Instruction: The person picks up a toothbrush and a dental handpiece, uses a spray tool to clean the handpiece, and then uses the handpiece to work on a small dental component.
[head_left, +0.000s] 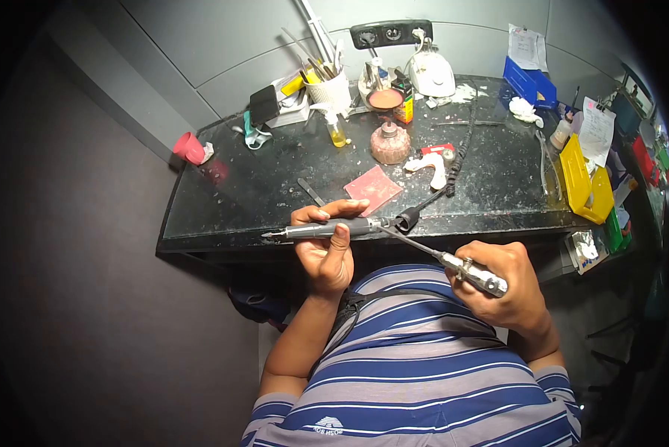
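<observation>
You are holding a grey, cylindrical handpiece with a metal tip (316, 230) just off the front edge of the surface, lying nearly level, its tip pointing to your left. Your left hand (323, 257) is closing its grip around the body, fingers over the far side and thumb on the near side. Your right hand (514, 287) is clamping its grip on a silver metal air gun with a long thin nozzle (479, 276), and that nozzle is pointing at the handpiece's rear end; whether the two are touching, you cannot tell. Just beside that rear end, a black, cone-shaped connector (406, 219) is hanging on a black coiled cable (459, 158), which is running back across the black, white-flecked surface (260, 190) and taking up space right of centre.

Just beyond your left fingers, a square pink sheet (374, 190) is lying flat, and a slim dark metal tool (310, 190) is lying partly hidden by your hand. A white, horseshoe-shaped dental model (429, 173) is sitting left of the cable, near a round pinkish jar (390, 145). Farther back, a white, tool-filled cup (329, 95) is standing near the wall. A yellow plastic bin (586, 186) is occupying the right edge, and a pinkish-red cup (189, 147) is lying tilted at the far left.
</observation>
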Action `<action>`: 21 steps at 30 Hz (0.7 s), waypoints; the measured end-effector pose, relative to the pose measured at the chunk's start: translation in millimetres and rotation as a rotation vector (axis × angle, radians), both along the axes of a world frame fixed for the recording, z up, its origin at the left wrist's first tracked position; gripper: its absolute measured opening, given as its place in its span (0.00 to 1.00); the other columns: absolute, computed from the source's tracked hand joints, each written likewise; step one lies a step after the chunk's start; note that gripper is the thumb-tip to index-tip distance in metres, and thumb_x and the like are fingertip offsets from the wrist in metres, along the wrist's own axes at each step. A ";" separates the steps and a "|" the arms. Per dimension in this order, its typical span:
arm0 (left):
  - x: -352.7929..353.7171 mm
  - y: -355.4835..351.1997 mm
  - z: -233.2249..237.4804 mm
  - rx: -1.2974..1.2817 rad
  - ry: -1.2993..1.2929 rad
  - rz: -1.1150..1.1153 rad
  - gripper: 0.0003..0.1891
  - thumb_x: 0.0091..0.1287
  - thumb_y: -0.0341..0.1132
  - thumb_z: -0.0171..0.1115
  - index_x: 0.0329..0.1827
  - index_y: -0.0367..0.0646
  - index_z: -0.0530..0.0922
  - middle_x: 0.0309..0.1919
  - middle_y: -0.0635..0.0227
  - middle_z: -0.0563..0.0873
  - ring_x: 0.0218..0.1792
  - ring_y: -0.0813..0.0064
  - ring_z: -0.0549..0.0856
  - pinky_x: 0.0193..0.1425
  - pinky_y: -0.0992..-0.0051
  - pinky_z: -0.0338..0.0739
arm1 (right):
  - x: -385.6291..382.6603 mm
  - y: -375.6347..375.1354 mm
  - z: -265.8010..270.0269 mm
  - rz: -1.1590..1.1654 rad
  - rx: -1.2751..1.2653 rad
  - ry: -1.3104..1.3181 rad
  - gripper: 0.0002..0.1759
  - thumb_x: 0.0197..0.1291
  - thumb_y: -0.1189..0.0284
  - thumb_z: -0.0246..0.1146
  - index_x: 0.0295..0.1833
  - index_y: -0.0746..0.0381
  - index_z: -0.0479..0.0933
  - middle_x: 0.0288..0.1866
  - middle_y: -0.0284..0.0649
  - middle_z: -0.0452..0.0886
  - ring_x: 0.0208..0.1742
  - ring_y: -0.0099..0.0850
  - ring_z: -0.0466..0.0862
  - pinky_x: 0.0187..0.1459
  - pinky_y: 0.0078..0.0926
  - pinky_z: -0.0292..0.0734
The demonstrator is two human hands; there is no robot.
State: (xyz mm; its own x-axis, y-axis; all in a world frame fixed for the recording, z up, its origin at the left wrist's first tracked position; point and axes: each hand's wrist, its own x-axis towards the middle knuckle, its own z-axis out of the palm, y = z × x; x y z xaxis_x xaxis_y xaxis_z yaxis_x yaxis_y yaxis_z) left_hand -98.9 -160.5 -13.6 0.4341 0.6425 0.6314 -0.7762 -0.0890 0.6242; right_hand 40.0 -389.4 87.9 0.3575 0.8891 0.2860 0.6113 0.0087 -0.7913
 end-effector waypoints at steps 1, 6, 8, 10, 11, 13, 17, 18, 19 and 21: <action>0.2 0.8 -0.4 -0.022 -0.014 0.000 0.17 0.77 0.25 0.64 0.58 0.45 0.64 0.56 0.42 0.85 0.61 0.48 0.86 0.74 0.45 0.77 | 0.0 0.9 -2.9 0.005 0.012 -0.021 0.06 0.55 0.78 0.71 0.38 0.65 0.82 0.27 0.46 0.84 0.24 0.41 0.86 0.30 0.32 0.79; -1.5 1.3 -3.2 -0.013 -0.008 0.009 0.16 0.78 0.26 0.64 0.58 0.44 0.64 0.56 0.43 0.85 0.62 0.48 0.87 0.75 0.44 0.77 | -1.7 3.7 -5.7 0.034 0.014 -0.034 0.08 0.55 0.77 0.71 0.40 0.65 0.82 0.27 0.46 0.84 0.25 0.41 0.87 0.30 0.33 0.79; -2.0 1.7 -5.1 -0.018 0.002 0.018 0.16 0.77 0.27 0.65 0.57 0.45 0.65 0.57 0.43 0.85 0.63 0.47 0.86 0.75 0.43 0.77 | -3.5 4.1 -3.9 0.018 -0.022 -0.034 0.07 0.51 0.81 0.70 0.38 0.66 0.84 0.30 0.43 0.85 0.27 0.34 0.86 0.34 0.27 0.79; -1.3 2.2 -7.2 -0.040 0.012 0.026 0.15 0.78 0.27 0.65 0.57 0.45 0.66 0.57 0.44 0.85 0.63 0.47 0.86 0.75 0.43 0.77 | -2.9 4.5 -7.2 0.034 -0.008 -0.052 0.08 0.53 0.78 0.71 0.40 0.65 0.83 0.29 0.45 0.84 0.27 0.40 0.87 0.32 0.31 0.79; -0.8 2.8 -8.7 -0.062 0.022 0.034 0.14 0.78 0.28 0.65 0.56 0.45 0.66 0.56 0.45 0.85 0.64 0.47 0.86 0.75 0.42 0.77 | -2.6 5.1 -9.3 0.052 0.006 -0.071 0.09 0.55 0.76 0.72 0.41 0.64 0.81 0.28 0.46 0.83 0.27 0.45 0.87 0.31 0.36 0.80; 0.9 6.4 -13.5 -0.172 0.046 0.027 0.13 0.79 0.29 0.64 0.57 0.46 0.67 0.56 0.45 0.85 0.65 0.46 0.85 0.76 0.41 0.76 | -3.6 5.4 -12.4 0.056 -0.001 -0.084 0.10 0.55 0.76 0.72 0.42 0.64 0.81 0.29 0.47 0.84 0.28 0.45 0.87 0.32 0.36 0.81; -3.3 17.1 -23.8 -0.546 0.058 -0.143 0.11 0.80 0.28 0.61 0.59 0.48 0.70 0.57 0.46 0.84 0.69 0.44 0.82 0.78 0.39 0.72 | -3.1 7.9 -20.4 0.055 0.032 -0.123 0.12 0.55 0.76 0.72 0.44 0.66 0.81 0.34 0.49 0.86 0.33 0.47 0.89 0.36 0.37 0.82; -5.2 19.5 -21.2 -0.615 0.049 -0.212 0.12 0.79 0.24 0.61 0.59 0.47 0.72 0.60 0.45 0.83 0.72 0.42 0.79 0.80 0.38 0.70 | -3.3 9.0 -20.7 0.055 0.035 -0.124 0.12 0.55 0.76 0.72 0.44 0.66 0.81 0.34 0.49 0.86 0.33 0.47 0.89 0.36 0.37 0.82; -5.3 18.7 -19.7 -0.613 0.050 -0.212 0.12 0.79 0.24 0.61 0.59 0.47 0.72 0.60 0.45 0.83 0.72 0.42 0.79 0.80 0.38 0.70 | -4.1 10.1 -21.0 0.035 0.073 -0.111 0.13 0.56 0.77 0.72 0.46 0.67 0.81 0.36 0.49 0.86 0.35 0.47 0.89 0.38 0.38 0.82; -5.1 13.4 -14.4 -0.602 0.115 -0.223 0.10 0.77 0.21 0.60 0.55 0.45 0.75 0.63 0.43 0.82 0.74 0.43 0.78 0.81 0.38 0.69 | -5.2 10.6 -21.3 0.015 0.110 -0.096 0.13 0.57 0.78 0.72 0.48 0.68 0.81 0.37 0.50 0.86 0.36 0.47 0.89 0.39 0.38 0.83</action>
